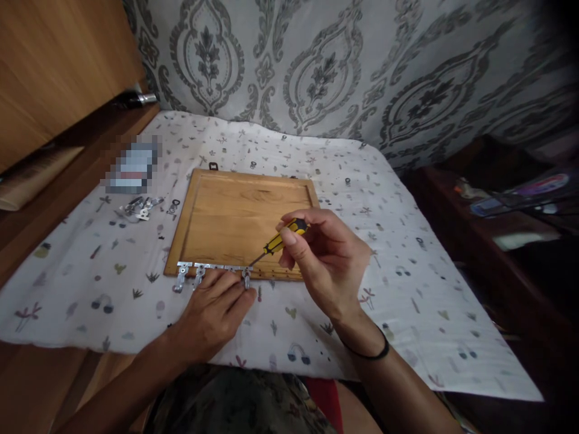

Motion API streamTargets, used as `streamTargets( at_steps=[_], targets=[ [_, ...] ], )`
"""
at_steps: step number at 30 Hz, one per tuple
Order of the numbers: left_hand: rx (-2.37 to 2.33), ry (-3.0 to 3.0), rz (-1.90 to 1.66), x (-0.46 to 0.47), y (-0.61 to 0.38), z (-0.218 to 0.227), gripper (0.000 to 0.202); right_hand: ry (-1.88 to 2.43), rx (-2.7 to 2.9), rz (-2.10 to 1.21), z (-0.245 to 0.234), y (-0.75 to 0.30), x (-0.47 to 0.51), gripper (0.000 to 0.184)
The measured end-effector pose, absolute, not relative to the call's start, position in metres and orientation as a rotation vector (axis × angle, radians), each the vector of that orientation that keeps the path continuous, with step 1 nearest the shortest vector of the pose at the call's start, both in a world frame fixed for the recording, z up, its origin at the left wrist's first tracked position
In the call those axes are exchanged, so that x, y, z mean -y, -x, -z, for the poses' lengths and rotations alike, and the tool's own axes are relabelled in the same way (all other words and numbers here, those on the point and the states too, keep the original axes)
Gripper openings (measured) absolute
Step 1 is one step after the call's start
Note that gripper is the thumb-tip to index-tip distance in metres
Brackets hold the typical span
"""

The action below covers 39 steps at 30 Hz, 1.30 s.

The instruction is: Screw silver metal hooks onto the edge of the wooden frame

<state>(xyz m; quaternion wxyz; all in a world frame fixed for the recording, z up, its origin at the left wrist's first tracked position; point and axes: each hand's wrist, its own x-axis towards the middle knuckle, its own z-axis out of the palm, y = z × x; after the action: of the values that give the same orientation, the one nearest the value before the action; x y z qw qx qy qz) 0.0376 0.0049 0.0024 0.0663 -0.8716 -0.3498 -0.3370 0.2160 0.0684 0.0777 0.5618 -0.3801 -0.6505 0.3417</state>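
Observation:
My right hand (335, 259) grips a small yellow-and-black screwdriver (286, 235), with its tip down at a metal hook (246, 277) on the near edge of a framed wooden board (239, 211). My left hand (215, 310) presses its closed fingers on that near edge, thumb and fingertips against the same hook; its fingers hide part of the hooks beside it. Several silvery hooks stand in a row there, among them one at the left corner (181, 278). To the right of the row, small dark holes or screws show along the edge.
Loose metal hooks (141, 208) lie in a pile left of the board. Behind them is a blurred-out flat package (134, 166). A patterned white cloth (384, 301) covers the surface under everything. A wooden cabinet (63, 72) stands left, a patterned wall (271, 66) behind.

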Motion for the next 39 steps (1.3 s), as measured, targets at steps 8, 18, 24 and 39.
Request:
streamTargets(
  at_steps=[8,18,24,39],
  targets=[
    [1.057,2.626,1.011,-0.005,-0.038,-0.003,0.016,0.901,1.564,-0.872,-0.070,-0.213,-0.072,0.018],
    [1.064,2.623,1.014,-0.004,-0.038,-0.003,0.016,0.874,1.612,-0.923,-0.073,-0.213,-0.071,0.020],
    [1.052,2.620,1.033,-0.004,-0.038,-0.001,0.014,0.801,1.655,-0.980,-0.079,-0.212,-0.073,0.027],
    [1.061,2.561,1.037,-0.006,-0.041,-0.005,0.011,0.693,1.584,-1.381,-0.079,-0.214,-0.079,0.033]
  ],
)
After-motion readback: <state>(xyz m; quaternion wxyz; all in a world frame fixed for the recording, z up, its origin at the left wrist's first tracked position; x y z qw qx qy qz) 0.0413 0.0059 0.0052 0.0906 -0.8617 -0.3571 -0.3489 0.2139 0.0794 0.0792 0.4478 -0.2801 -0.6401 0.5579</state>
